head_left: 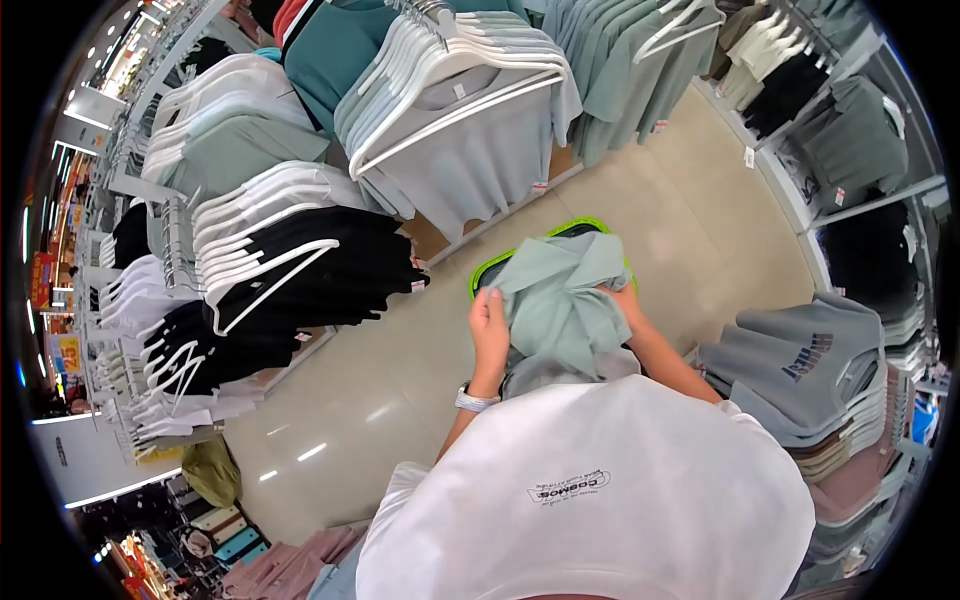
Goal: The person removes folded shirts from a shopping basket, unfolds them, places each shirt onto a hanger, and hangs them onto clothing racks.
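Observation:
A crumpled sage-green garment [565, 300] is held between my two hands, above a dark basket with a bright green rim [483, 272]. My left hand [488, 325] grips the cloth at its left edge, with a pale band on the wrist. On the garment's right side, my right hand [622, 305] is closed on the fabric, its fingertips partly hidden by folds. Below the green cloth, close to my white shirt, lies some grey fabric [535, 373]. The garment covers most of the basket's inside.
Racks of hanging shirts stand ahead and to the left, with grey shirts [470, 150] and black ones [330, 265] on white hangers. At the right hang a grey printed sweatshirt [800, 365] and more clothes. A pale tiled floor [380, 370] runs between the racks.

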`<state>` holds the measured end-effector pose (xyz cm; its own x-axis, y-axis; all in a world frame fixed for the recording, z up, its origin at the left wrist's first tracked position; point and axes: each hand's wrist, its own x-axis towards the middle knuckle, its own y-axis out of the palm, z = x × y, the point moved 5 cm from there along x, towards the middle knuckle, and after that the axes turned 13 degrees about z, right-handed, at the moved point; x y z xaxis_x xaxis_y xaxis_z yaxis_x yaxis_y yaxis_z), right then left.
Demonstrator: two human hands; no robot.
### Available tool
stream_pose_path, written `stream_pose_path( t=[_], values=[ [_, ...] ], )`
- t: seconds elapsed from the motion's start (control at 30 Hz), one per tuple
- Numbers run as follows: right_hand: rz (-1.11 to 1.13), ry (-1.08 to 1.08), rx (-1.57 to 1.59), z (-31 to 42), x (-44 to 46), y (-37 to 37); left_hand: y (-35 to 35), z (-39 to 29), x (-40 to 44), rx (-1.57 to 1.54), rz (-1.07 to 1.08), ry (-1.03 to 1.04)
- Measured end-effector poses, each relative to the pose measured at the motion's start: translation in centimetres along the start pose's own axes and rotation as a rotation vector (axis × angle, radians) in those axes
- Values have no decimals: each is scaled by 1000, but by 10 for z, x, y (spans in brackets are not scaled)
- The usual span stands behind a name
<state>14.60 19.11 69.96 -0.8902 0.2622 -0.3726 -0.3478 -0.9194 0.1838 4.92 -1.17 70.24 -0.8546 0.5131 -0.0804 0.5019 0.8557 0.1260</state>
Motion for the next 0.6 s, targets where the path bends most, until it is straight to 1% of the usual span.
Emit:
stream_pose_path(
  t=[0.07, 0.1, 0.13, 0.17, 0.2, 0.23, 0.27, 0.3, 0.33, 0.4, 0.43, 0.47, 0.53, 0.57, 0.6],
  values=[
    [37, 47, 83, -9, 15, -20, -26, 8, -1, 24, -211, -96],
    [83, 61, 189, -1, 19, -25, -29, 7, 3, 27, -231, -95],
    [103, 69, 187, 12, 18, -30, -31, 9, 6, -117, -306, -88],
    [192, 155, 378, 22, 14, -31, -32, 13, 6, -261, -380, -78],
    [279, 243, 567, 28, 14, -33, -34, 20, 7, -259, -401, -75],
    [297, 252, 561, 32, 19, -40, -34, 28, 9, -202, -402, -94],
    [320, 242, 477, 36, 23, -47, -28, 39, 9, -145, -411, -116],
    [348, 234, 390, 39, 28, -54, -16, 37, 13, 42, -401, 21],
    [379, 253, 376, 33, 35, -63, 4, 31, 15, 41, -440, 22],
    [450, -102, -112, 40, 56, -82, 52, -3, 20, 368, -590, 124],
    [415, -165, -252, 74, 45, -82, 84, -25, 25, 315, -517, 92],
    [432, -156, -247, 83, 44, -89, 112, -27, 29, 146, -398, -47],
    [661, -218, -285, 101, 46, -93, 178, -41, 44, 36, -135, -26],
    [634, -346, -311, 114, 43, -95, 199, -43, 49, 35, -151, -38],
    [647, -329, -310, 115, 43, -104, 219, -45, 56, 102, -114, -43]
  ],
)
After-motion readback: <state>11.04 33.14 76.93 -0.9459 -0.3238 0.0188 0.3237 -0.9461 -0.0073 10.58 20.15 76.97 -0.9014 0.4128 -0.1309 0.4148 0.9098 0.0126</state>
